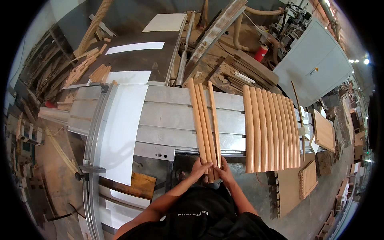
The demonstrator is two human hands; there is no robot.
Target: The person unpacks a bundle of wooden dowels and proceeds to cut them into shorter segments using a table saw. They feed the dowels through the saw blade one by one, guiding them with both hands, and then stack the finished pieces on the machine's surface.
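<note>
Several long, narrow wooden strips (201,128) lie side by side across the slatted metal table (166,120), their near ends sticking out past its front edge. My left hand (199,168) is closed round the near ends from the left, its thumb on top. A single strip (214,120) lies just right of that bunch, with a gap that narrows toward me. My right hand (225,173) is closed on the near ends from the right, fingers partly hidden under the wood. To the right, a row of rounded wooden strips (272,132) lies packed edge to edge.
A metal rail (96,132) runs lengthwise at the left, beside a long white panel (122,132). Behind stands a dark table (132,60) with offcuts. Planks (252,68) and a red cylinder (261,53) are at the back, near a grey cabinet (316,64).
</note>
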